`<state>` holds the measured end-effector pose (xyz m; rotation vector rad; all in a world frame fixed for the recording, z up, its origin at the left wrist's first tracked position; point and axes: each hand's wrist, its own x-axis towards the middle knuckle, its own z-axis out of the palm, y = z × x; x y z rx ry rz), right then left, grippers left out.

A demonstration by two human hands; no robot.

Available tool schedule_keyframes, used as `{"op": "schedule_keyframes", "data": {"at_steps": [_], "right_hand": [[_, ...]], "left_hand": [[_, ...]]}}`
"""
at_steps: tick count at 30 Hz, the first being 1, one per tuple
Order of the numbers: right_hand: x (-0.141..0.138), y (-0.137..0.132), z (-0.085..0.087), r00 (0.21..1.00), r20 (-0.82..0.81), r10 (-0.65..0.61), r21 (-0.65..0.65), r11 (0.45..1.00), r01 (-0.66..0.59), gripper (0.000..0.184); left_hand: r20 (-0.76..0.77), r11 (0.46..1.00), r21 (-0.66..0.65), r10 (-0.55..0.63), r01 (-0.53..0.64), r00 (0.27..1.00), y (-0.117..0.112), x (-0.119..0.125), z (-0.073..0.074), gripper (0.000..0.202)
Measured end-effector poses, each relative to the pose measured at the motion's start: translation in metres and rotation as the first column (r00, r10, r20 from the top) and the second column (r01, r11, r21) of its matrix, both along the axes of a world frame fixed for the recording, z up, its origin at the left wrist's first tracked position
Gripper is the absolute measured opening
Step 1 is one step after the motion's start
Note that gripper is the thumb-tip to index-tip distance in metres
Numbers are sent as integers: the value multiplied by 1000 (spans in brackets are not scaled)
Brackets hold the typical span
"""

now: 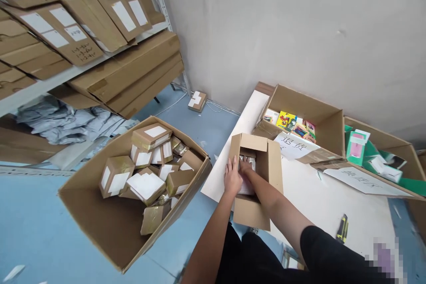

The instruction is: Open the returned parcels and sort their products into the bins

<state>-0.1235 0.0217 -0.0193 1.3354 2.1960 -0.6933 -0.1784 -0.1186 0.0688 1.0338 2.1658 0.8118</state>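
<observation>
The right hand [246, 167] is reaching into an open carton [275, 166] on the counter [306, 195], while the left hand [233, 178] is resting against the carton's left side. A utility knife [342, 229] is lying to the right. Behind, one larger box [304, 104] is holding colourful packs [286, 120], its neighbour [406, 151] green packages [354, 150]. Left of the counter, a big box [96, 222] is holding small taped parcels [115, 175].

1 box [275, 174], plain brown cardboard, upright, top open, flaps spread outward, on the white table [299, 202] at its near edge, 1 flap jutting past that edge, pale contents [245, 187] inside, partly hidden
</observation>
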Motion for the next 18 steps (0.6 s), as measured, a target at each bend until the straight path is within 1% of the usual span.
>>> {"op": "schedule_keyframes", "data": {"at_steps": [2,4,7,9,11,14,16,18], "right_hand": [[1,1,-8,996,78,42,-37,999,-39,108],[2,3,-10,991,104,87,-32,996,-84,112],[-1,7,-6,984,122,133,19,990,-136,116],[-5,10,0,980,128,150,83,983,-162,115],[-11,12,10,981,125,151,147,975,-169,106],[-15,12,31,986,85,145,209,965,-160,86],[-10,10,48,990,41,133,211,968,-139,80],[0,4,64,994,-2,111,183,977,-109,76]], "left_hand": [[-6,1000,-26,6,-6,1000,0,2,6,100],[-15,998,-60,7,-7,1000,1,3,12,99],[-23,996,-91,5,-7,1000,1,3,19,98],[-23,995,-103,3,-5,1000,1,1,20,97],[-23,994,-109,2,-4,1000,0,-1,19,96],[-20,995,-95,1,-3,1000,-1,-5,16,96],[-22,996,-85,4,-6,1000,-1,-6,15,95],[-29,996,-87,9,-11,1000,0,-8,15,93]]}}
